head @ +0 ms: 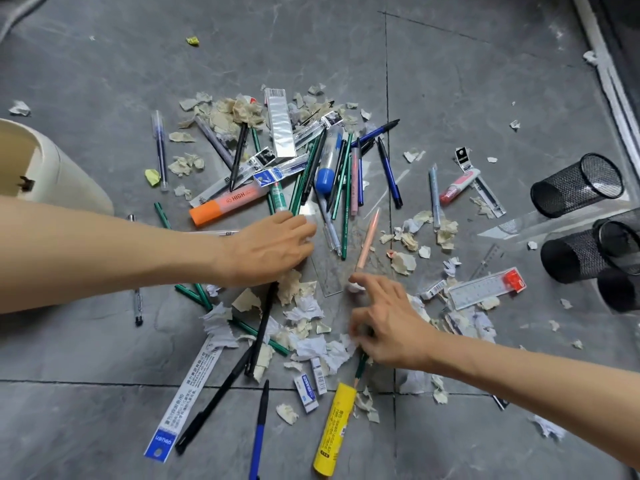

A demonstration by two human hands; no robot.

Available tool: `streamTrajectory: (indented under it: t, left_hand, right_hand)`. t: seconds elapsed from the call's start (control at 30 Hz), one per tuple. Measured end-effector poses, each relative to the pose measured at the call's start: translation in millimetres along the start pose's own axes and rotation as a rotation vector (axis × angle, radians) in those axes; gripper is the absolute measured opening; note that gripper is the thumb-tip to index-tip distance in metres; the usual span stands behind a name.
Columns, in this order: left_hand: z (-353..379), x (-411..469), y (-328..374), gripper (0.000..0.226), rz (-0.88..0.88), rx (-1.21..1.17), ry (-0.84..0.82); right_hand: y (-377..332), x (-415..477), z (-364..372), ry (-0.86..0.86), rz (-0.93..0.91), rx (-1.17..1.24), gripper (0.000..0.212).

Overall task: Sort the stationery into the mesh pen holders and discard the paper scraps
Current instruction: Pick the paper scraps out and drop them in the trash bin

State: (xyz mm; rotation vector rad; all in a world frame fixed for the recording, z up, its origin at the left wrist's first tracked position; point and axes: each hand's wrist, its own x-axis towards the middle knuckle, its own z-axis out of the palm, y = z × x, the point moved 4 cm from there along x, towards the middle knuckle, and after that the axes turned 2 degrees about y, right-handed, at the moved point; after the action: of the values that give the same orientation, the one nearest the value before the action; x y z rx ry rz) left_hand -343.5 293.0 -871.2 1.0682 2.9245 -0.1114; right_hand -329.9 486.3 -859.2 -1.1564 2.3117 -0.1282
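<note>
While both hands work the pile of stationery (311, 188) on the grey tile floor (104, 64), the orange highlighter (225, 204) lies just beyond the left hand (268, 249), long axis slanting up to the right. Left fingers curl loosely over pens; whether they grip any, I cannot tell. The right hand (388, 327) pinches a white paper scrap (356, 287). Far right of the highlighter, three mesh pen holders (576, 185) lie tipped, holding nothing visible.

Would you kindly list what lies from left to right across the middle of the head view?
Cream bin → orange highlighter → left hand → peach pencil → white-and-pink correction tape → mesh pen holders.
</note>
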Motion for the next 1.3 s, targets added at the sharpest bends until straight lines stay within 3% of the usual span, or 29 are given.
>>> streamTrajectory:
  t: [0.1,0.2,0.23,0.33,0.43,0.5,0.53,0.6,0.73,0.87,0.93,1.07,1.2,1.3]
  left_hand:
    - [3.5,-27.4,31.6,0.027,0.062,-0.135,-0.042]
    - [-1.9,-51.1,62.6,0.059,0.246,-0.229,-0.117]
    - [-6.3,-56.1,66.6,0.060,0.250,-0.205,-0.084]
    - [-11.6,-67.4,55.4,0.030,-0.033,-0.198,0.008]
    - [-10.4,-81.0,21.6,0.031,-0.448,-0.226,-0.025]
    - [-7.3,-97.3,-8.3,0.015,-0.718,-0.263,-0.101]
    - [-6.6,-104.8,-20.7,0.012,-0.771,-0.245,-0.087]
    - [-2.6,-116.6,-40.1,0.018,-0.706,-0.138,-0.069]
    - [2.1,-125.4,-49.9,0.032,-0.342,0.026,-0.156]
    - [3.1,-120.6,-40.0,0.021,-0.110,0.132,-0.137]
    - [1.2,-120.4,-37.8,0.010,-0.095,0.140,-0.064]
    - [-3.3,-123.5,-23.4,0.015,-0.071,-0.036,0.080]
    - [6.6,-134.7,-6.5,0.006,-0.007,-0.199,0.018]
    - [17.7,-139.1,-4.0,0.011,-0.086,-0.195,-0.100]
  right_hand:
    - [-0.6,9.6,-10.5,0.100,0.042,0.047,0.017]
    - [-9.6,25.5,-21.6,0.149,0.023,0.026,0.025]
    - [-14.0,30.1,-23.8,0.155,0.002,0.024,0.027]
    - [-30.8,38.5,-22.5,0.131,-0.087,0.011,0.034]
    - [-47.1,45.6,-11.2,0.080,-0.216,-0.092,0.045]
    - [-57.3,50.3,-8.8,0.058,-0.296,-0.151,0.048]
    - [-61.5,52.3,-10.2,0.056,-0.346,-0.182,0.048]
    - [-71.4,57.3,-11.9,0.042,-0.430,-0.247,0.047]
    - [-85.8,75.4,-10.1,-0.002,-0.464,-0.362,0.037]
    - [-88.3,88.7,-7.4,0.018,-0.515,-0.502,0.021]
    - [-86.7,90.8,-3.7,0.034,-0.578,-0.593,0.014]
    - [-79.8,81.0,-0.4,0.019,-0.630,-0.589,0.005]
    - [-63.2,71.2,-6.7,0.031,-0.462,-0.390,0.031]
    - [-57.2,64.4,-9.5,0.051,-0.384,-0.308,0.015]
